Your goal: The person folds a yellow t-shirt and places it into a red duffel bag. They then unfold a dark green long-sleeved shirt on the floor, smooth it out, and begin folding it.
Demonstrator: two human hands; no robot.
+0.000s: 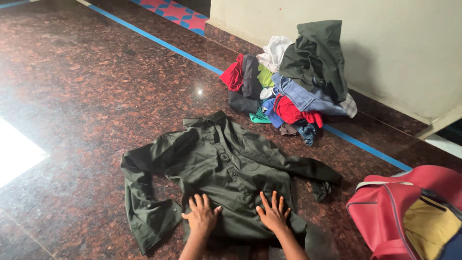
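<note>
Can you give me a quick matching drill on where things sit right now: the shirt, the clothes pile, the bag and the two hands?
Things:
1. dark green shirt
2. pile of clothes
3. red bag
4. left hand and right hand

Places or states:
A. heaped against the wall
B. at the right edge, open, with something yellow inside
C. pressed flat, fingers spread, on the lower part of the shirt
D. spread out on the floor, sleeves out to the sides

Pairs: 1-D, 2-A, 3-B, 4-C
</note>
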